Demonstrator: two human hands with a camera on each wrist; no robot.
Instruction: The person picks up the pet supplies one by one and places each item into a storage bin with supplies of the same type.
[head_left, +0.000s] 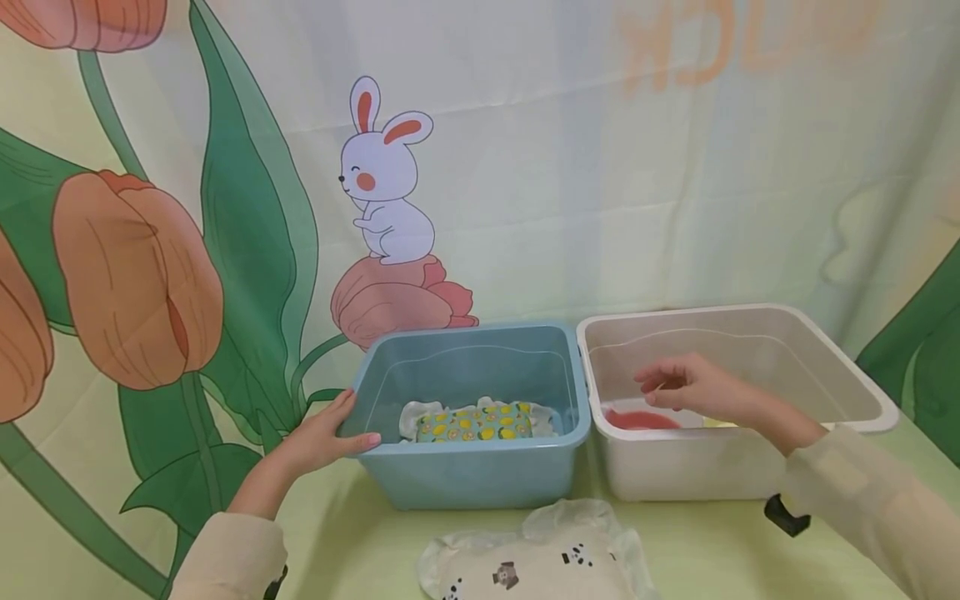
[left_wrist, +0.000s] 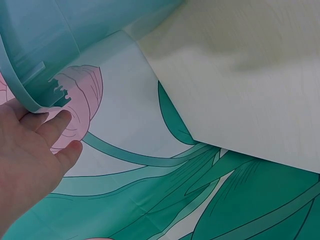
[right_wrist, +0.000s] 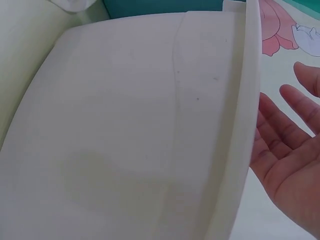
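Two sleeves cover the person's arms: the left sleeve (head_left: 228, 560) and the right sleeve (head_left: 885, 508), both of plain cream colour, loose and softly wrinkled, with wide cuffs. Near the right cuff there is a small angular black piece (head_left: 787, 515). A little black part (head_left: 277, 583) shows also beside the left cuff. The left hand (head_left: 318, 437) and right hand (head_left: 697, 387) are bare.

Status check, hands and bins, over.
Left hand touching blue bin. Right hand over white bin, visibly empty. Red item inside white bin. No obstruction visible.
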